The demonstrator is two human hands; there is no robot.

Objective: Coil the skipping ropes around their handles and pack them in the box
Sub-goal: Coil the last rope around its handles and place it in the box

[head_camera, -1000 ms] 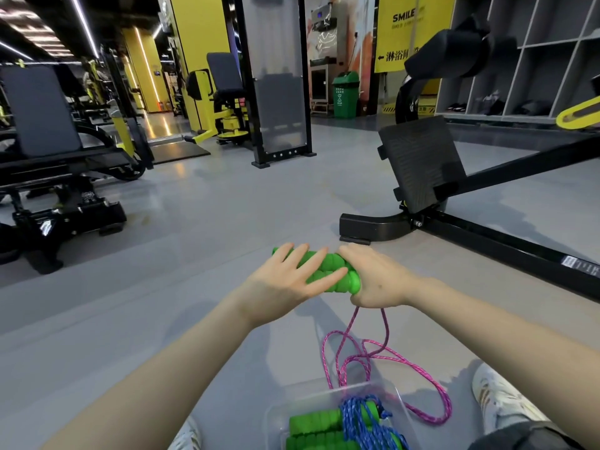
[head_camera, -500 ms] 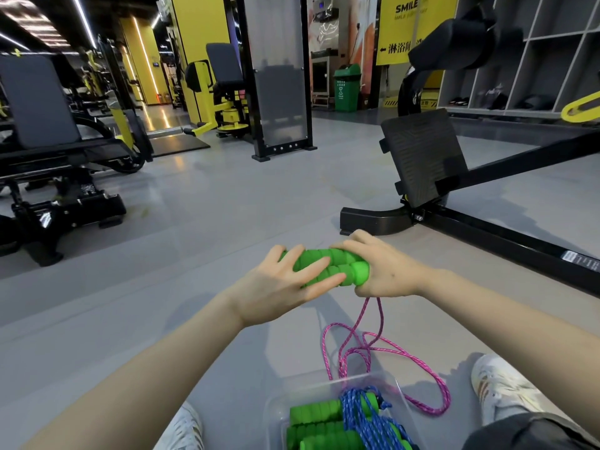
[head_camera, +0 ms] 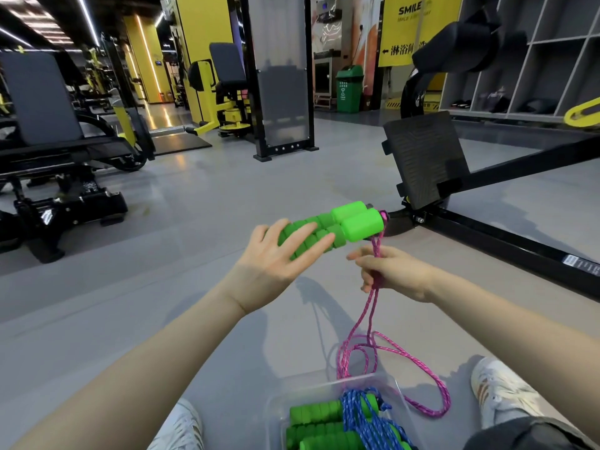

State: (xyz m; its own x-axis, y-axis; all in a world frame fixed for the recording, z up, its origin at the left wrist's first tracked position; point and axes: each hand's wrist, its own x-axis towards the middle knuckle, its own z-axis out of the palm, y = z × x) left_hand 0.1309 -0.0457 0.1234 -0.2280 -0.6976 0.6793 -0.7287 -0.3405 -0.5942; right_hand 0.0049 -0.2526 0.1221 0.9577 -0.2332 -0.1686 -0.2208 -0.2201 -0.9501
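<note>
My left hand (head_camera: 279,261) grips two green foam handles (head_camera: 344,225) held side by side, their ends pointing right and away. A pink rope (head_camera: 373,316) comes out of the handle ends and drops down. My right hand (head_camera: 393,274) pinches both strands just below the handles. The loose part of the pink rope loops on the floor (head_camera: 431,401) beside a clear plastic box (head_camera: 279,407). Inside the box lie green handles (head_camera: 318,427) wrapped with a blue rope (head_camera: 363,417).
I sit on a grey gym floor with a white shoe at each side (head_camera: 500,388) (head_camera: 181,427). A black machine frame with a footplate (head_camera: 425,160) stands close ahead on the right. A weight bench (head_camera: 61,151) is at the left.
My right hand has let go of the handle ends and dropped to the pink rope, which it now pinches. The left hand alone holds the handles, raised and tilted.
</note>
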